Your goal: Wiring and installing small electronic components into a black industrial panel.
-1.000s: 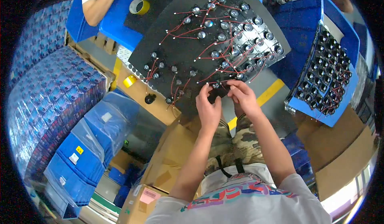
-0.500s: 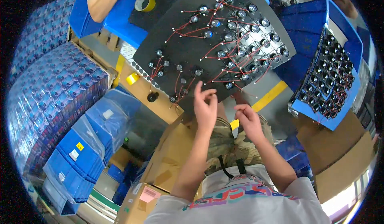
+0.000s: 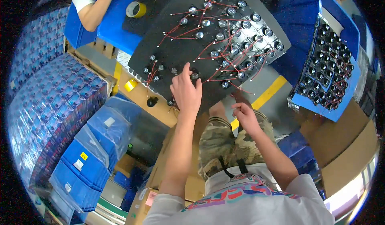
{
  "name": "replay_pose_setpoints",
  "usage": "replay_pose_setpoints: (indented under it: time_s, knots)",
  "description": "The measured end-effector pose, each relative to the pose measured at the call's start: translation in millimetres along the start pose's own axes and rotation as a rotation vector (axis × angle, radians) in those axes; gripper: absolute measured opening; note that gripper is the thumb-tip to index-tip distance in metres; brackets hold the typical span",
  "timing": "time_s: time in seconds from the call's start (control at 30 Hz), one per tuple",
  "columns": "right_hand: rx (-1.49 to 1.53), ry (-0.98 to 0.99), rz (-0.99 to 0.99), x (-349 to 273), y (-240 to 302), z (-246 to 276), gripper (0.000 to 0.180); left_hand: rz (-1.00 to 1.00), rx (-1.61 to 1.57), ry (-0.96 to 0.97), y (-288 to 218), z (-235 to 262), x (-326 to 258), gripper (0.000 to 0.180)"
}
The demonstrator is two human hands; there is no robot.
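Note:
A black board [image 3: 148, 44] bears several small round parts with clear domes and thin red wires. Over its near edge reaches my left hand [image 3: 187, 90], fingers stretched out and the index pointing at the domed parts [image 3: 195, 74] just beyond; whether it touches any is hard to tell. My right hand [image 3: 244, 116] hovers above my lap, close to the board's near right corner. Its fingers are curled toward the thumb, and anything between them is too small to make out. More wired domed parts [image 3: 240, 75] lie to the right in rows on a shiny black tray [image 3: 274, 44].
A blue bin [image 3: 357, 70] on the right holds a tray of similar domed parts [image 3: 329, 64]. Yellow tape rolls [image 3: 138, 9] lie at the far left, near another person's arm [image 3: 96, 14]. Blue crates [image 3: 80, 164] and wrapped boxes [image 3: 52, 104] are stacked left; cardboard [image 3: 349, 152] stands right.
My left hand has moved left and farther over the board, its fingers straightening. My right hand has shifted slightly, staying near my lap. The whole view has shifted a little.

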State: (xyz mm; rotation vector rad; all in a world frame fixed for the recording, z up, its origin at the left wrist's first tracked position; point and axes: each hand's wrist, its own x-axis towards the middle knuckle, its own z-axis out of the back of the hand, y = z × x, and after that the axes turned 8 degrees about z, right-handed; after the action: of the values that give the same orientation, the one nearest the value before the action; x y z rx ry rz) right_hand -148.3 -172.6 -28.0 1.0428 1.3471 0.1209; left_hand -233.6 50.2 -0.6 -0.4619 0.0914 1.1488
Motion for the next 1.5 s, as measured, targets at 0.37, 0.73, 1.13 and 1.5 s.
replay_pose_setpoints:
  time_s: [0.37, 0.73, 1.13, 1.5]
  knots:
    - [0.402, -0.134, -0.089, 16, 34, -6, 0.019, 0.067, -0.21, -0.101, 9, 13, -39, 0.058]
    - [0.774, -0.346, -0.099, 29, 44, -11, 0.017, 0.131, -0.266, -0.039, 11, 13, -64, 0.05]
    - [0.406, -0.136, -0.068, -2, 11, 2, 0.016, 0.035, -0.085, 0.116, 0, -25, -57, 0.044]
    - [-0.183, -0.152, 0.158, 29, 15, -16, 0.016, 0.083, -0.092, 0.061, 9, -29, -70, 0.045]
